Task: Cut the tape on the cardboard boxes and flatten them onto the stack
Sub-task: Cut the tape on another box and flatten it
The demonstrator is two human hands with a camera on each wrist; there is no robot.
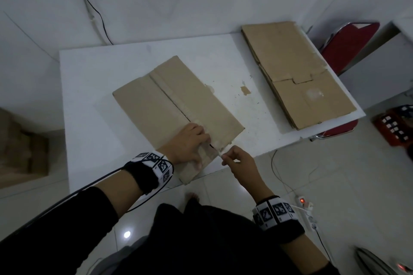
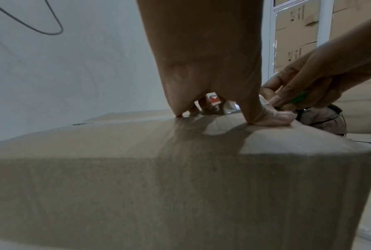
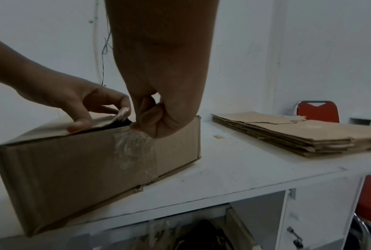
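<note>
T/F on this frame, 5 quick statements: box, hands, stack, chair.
1. The brown cardboard box is already flattened. False: it stands assembled on the white table.
2. The left hand presses on the box top. True.
3. The right hand hangs open and idle. False: its fingers pinch a small green-handled tool at the box's near edge.
4. The stack of flattened cardboard lies on the table's right side. True.
5. The chair behind the stack is blue. False: it is red.
</note>
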